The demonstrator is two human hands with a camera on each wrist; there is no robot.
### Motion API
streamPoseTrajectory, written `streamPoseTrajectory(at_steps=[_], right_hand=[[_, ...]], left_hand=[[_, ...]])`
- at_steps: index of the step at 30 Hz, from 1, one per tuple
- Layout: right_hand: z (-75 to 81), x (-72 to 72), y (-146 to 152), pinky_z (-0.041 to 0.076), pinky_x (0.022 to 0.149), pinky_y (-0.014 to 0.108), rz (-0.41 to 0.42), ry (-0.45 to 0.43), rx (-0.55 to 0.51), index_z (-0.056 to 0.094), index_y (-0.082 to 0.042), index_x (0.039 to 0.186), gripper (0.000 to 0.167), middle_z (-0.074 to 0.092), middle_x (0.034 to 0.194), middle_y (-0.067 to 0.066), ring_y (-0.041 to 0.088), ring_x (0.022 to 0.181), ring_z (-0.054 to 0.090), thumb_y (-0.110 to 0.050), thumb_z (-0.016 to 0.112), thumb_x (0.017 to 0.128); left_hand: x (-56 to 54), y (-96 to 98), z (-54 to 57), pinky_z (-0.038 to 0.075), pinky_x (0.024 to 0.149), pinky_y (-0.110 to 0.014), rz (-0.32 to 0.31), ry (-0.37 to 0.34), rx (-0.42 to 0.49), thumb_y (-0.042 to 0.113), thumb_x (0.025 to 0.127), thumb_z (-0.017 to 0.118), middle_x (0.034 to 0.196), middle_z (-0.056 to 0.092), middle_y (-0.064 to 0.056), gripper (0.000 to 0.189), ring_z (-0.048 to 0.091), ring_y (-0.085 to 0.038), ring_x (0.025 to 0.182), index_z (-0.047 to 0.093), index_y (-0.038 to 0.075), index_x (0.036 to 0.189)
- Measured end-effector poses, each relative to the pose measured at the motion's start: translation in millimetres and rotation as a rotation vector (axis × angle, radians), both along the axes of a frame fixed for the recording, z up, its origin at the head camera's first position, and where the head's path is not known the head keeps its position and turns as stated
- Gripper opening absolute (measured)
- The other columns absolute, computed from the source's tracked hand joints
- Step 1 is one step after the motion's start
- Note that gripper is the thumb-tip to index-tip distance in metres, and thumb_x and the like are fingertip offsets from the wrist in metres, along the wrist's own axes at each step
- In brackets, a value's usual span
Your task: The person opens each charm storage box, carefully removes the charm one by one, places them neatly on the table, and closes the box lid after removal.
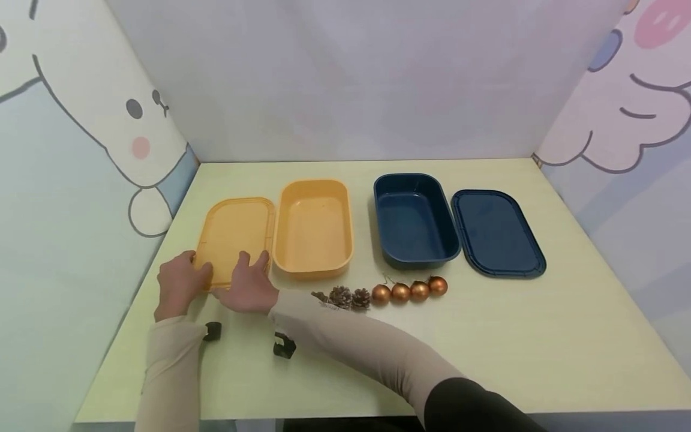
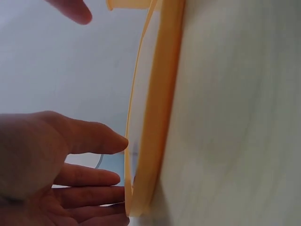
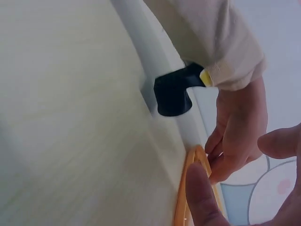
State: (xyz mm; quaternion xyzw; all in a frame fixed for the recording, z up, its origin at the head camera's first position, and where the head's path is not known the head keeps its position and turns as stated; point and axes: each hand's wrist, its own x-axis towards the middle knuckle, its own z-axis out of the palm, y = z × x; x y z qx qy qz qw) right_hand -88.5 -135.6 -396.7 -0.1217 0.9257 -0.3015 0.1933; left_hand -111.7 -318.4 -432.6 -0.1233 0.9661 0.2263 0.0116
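Note:
A yellow lid (image 1: 237,225) with rounded corners lies on the left of the table, beside a matching yellow box (image 1: 313,231). At the lid's near left corner is my left hand (image 1: 180,279), its thumb and outstretched fingers against the rim in the left wrist view. My right hand (image 1: 249,287) reaches across to the lid's near right corner, with the thumb at the near edge and fingers spread over the right part. In the right wrist view, that thumb (image 3: 201,193) overlaps the lid's rim (image 3: 189,169), and the left hand (image 3: 242,132) shows beyond.
An open dark blue box (image 1: 414,219) stands right of the yellow one, with its blue lid (image 1: 499,234) alongside. Several copper-coloured baubles (image 1: 400,293) line up in front, next to pinecones (image 1: 340,296) partly covered by my right sleeve (image 1: 356,327). Walls (image 1: 345,84) border the table.

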Motion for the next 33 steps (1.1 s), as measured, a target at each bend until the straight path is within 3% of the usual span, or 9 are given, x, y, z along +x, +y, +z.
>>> streamPoseTrajectory(at_steps=[3,5,8,15,17,20,26,31,33], right_hand=[[-2.8,-5.9,-2,0.054,0.075,0.023,-0.114,-0.055,-0.024,0.032,-0.012,0.15,0.085,0.034,0.151,0.019,0.02,0.123,0.055,-0.057,0.068,0.088],[-4.0,-8.6,-1,0.053,0.064,0.025,-0.158,-0.113,-0.071,0.031,-0.013,0.15,0.085,0.036,0.15,0.019,0.018,0.098,0.066,-0.056,0.068,0.088],[-6.4,-9.7,-2,0.05,0.054,0.026,-0.169,-0.167,-0.119,0.028,-0.013,0.152,0.086,0.036,0.15,0.019,0.016,0.069,0.064,-0.055,0.068,0.089],[-8.8,-7.0,-2,0.052,0.078,0.022,-0.144,-0.078,-0.144,0.028,-0.013,0.153,0.086,0.033,0.149,0.02,0.018,0.111,0.057,-0.053,0.068,0.089],[-8.6,-5.8,-1,0.051,0.082,0.022,-0.135,-0.067,-0.155,0.028,-0.013,0.154,0.085,0.032,0.15,0.021,0.019,0.113,0.055,-0.052,0.068,0.09],[-7.7,-3.9,-1,0.051,0.081,0.022,-0.128,-0.044,-0.169,0.029,-0.012,0.153,0.084,0.032,0.149,0.021,0.018,0.108,0.055,-0.05,0.068,0.09],[-1.0,-3.5,0,0.05,0.081,0.022,-0.124,0.058,-0.197,0.034,-0.009,0.151,0.08,0.038,0.143,0.019,0.015,0.097,0.055,-0.048,0.069,0.09],[10.2,-4.5,1,0.049,0.07,0.021,-0.11,0.087,-0.251,0.034,-0.008,0.151,0.078,0.037,0.142,0.019,0.013,0.077,0.055,-0.045,0.069,0.091],[16.0,-4.6,3,0.048,0.068,0.022,-0.109,0.087,-0.27,0.034,-0.008,0.151,0.078,0.036,0.143,0.019,0.014,0.074,0.055,-0.044,0.068,0.091]], left_hand=[[1.2,2.3,1.9,0.047,0.084,-0.06,-0.006,0.008,-0.006,0.026,0.09,0.052,0.117,0.062,-0.038,0.052,0.056,-0.053,0.101,0.057,-0.014,0.123],[1.8,2.9,3.9,0.046,0.09,-0.065,-0.007,-0.001,-0.009,0.026,0.09,0.051,0.125,0.058,-0.04,0.056,0.054,-0.057,0.109,0.054,-0.015,0.129],[2.6,1.7,5.4,0.044,0.094,-0.066,0.003,-0.013,-0.007,0.026,0.091,0.051,0.128,0.056,-0.041,0.057,0.052,-0.059,0.114,0.053,-0.015,0.131],[4.9,-1.0,5.5,0.041,0.1,-0.067,0.038,0.005,0.034,0.026,0.091,0.052,0.132,0.057,-0.038,0.056,0.048,-0.06,0.119,0.056,-0.013,0.131],[7.2,-2.4,5.7,0.036,0.105,-0.068,0.05,0.012,0.06,0.023,0.091,0.054,0.135,0.055,-0.036,0.056,0.045,-0.061,0.124,0.055,-0.014,0.133],[10.8,-4.0,5.7,0.032,0.109,-0.067,0.066,0.044,0.094,0.016,0.09,0.058,0.134,0.055,-0.034,0.053,0.044,-0.059,0.13,0.055,-0.014,0.134],[15.0,-4.7,8.8,0.036,0.111,-0.061,0.105,0.109,0.169,0.011,0.092,0.064,0.129,0.059,-0.033,0.048,0.054,-0.05,0.127,0.056,-0.012,0.133],[19.3,-3.8,19.7,0.03,0.113,-0.06,0.163,0.121,0.229,0.014,0.093,0.063,0.131,0.061,-0.03,0.049,0.056,-0.048,0.123,0.056,-0.008,0.137],[21.6,-3.6,25.7,0.038,0.11,-0.05,0.206,0.11,0.27,0.017,0.094,0.063,0.134,0.06,-0.027,0.051,0.057,-0.044,0.125,0.055,-0.004,0.14]])
